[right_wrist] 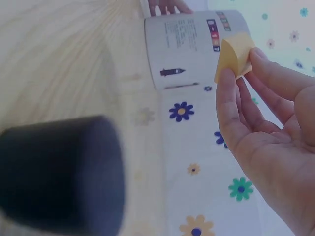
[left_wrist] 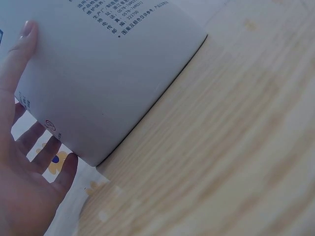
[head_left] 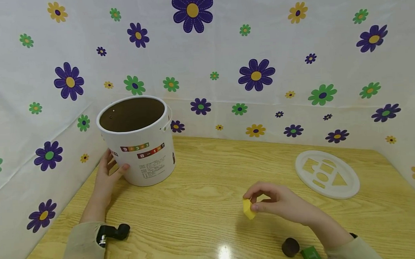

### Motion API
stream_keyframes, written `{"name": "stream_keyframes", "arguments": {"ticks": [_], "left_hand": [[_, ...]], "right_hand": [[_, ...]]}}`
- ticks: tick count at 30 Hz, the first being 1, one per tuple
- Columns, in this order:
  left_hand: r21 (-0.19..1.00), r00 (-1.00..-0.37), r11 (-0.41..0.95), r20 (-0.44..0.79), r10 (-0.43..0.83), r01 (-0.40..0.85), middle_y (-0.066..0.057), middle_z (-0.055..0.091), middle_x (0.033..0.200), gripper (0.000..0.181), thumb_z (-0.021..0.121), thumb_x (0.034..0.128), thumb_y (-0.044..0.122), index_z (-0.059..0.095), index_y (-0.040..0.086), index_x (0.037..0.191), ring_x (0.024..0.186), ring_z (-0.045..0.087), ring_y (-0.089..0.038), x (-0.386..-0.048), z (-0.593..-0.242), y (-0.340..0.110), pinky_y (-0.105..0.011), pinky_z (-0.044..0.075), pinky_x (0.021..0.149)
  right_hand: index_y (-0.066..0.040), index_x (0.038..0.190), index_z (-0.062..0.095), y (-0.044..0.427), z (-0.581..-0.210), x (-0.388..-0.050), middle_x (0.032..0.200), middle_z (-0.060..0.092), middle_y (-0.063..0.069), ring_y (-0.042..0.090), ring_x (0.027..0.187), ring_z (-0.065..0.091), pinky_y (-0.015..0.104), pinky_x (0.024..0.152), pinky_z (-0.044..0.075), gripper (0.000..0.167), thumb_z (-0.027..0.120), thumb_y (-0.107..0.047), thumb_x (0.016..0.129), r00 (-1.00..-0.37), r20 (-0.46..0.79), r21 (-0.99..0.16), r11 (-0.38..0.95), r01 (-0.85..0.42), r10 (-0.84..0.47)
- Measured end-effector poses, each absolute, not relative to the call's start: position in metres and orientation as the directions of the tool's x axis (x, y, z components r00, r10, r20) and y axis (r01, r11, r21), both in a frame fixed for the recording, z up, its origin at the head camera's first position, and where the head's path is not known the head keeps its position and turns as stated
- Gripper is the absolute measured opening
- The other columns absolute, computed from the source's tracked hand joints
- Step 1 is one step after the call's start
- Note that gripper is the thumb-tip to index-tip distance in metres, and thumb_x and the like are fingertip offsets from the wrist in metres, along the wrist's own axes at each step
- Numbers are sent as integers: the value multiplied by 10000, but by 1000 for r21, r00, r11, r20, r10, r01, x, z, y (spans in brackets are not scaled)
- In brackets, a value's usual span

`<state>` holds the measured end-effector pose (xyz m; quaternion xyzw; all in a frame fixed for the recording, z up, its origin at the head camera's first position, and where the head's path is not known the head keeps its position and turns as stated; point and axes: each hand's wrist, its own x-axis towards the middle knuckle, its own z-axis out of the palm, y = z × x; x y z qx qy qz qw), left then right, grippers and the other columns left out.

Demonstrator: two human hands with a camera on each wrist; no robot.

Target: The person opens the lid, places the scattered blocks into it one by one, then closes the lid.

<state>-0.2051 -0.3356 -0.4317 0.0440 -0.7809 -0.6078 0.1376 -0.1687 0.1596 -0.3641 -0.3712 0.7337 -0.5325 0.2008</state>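
Note:
A white bucket (head_left: 145, 162) with printed sums and a thin handle stands upright on the left, its top open. My left hand (head_left: 106, 177) rests against its left side, thumb on the front and the other fingers spread around the side; the left wrist view shows the hand (left_wrist: 27, 162) near the bucket's lower edge. Above the middle of the table, my right hand (head_left: 282, 203) pinches a small yellow block (head_left: 248, 209) between thumb and fingertips. In the right wrist view the yellow block (right_wrist: 235, 55) shows flat, angled faces.
On the wooden table (head_left: 202, 175), a white round lid (head_left: 347, 189) with shaped cut-outs lies at the right. A dark round block (head_left: 290, 247) and a green block (head_left: 311, 254) sit near the front, beside my right forearm. Flower-printed cloth (head_left: 218, 56) encloses the back and sides.

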Motion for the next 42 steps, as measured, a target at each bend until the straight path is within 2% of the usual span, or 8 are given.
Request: {"name": "stream_keyframes", "arguments": {"ticks": [13,20,27,32,42], "left_hand": [[958,-958,271,161,-239,93,-79,86,1590,810,618,938,287,79,315,1542,1404,170,-355,-207,-435,-339,-570,250,1106],[959,-959,272,148,-242,79,-77,76,1592,810,614,939,301,72,326,1540,1407,158,-358,-206,-437,-341,-580,242,1105],[958,-958,276,150,-244,80,-77,77,1591,815,614,941,290,66,310,1543,1407,160,-351,-206,-436,-342,-573,245,1107],[960,-959,269,150,-241,83,-79,80,1591,828,624,938,267,61,289,1546,1405,165,-350,-207,-436,-341,-567,246,1108],[968,-959,236,143,-245,84,-111,90,1586,833,628,936,223,65,238,1551,1403,162,-364,-210,-438,-342,-571,248,1106]], "right_hand": [[-105,1162,622,113,-330,-198,1075,607,73,246,968,589,344,774,559,233,629,-143,932,-607,130,-889,178,-421,-784],[-114,1168,626,82,-310,-216,1053,621,57,233,959,594,359,820,546,242,637,-158,931,-608,133,-887,180,-426,-782],[-74,1167,631,51,-298,-234,1043,628,69,247,954,590,391,835,541,243,636,-111,927,-593,210,-884,108,-455,-777],[-91,1168,630,30,-290,-243,1046,632,60,226,967,593,376,849,535,246,642,-145,928,-605,246,-880,87,-467,-757],[-143,1153,629,-12,-271,-253,1066,628,-7,154,1000,575,330,866,519,257,662,-240,916,-706,289,-868,134,-478,-647]]}}
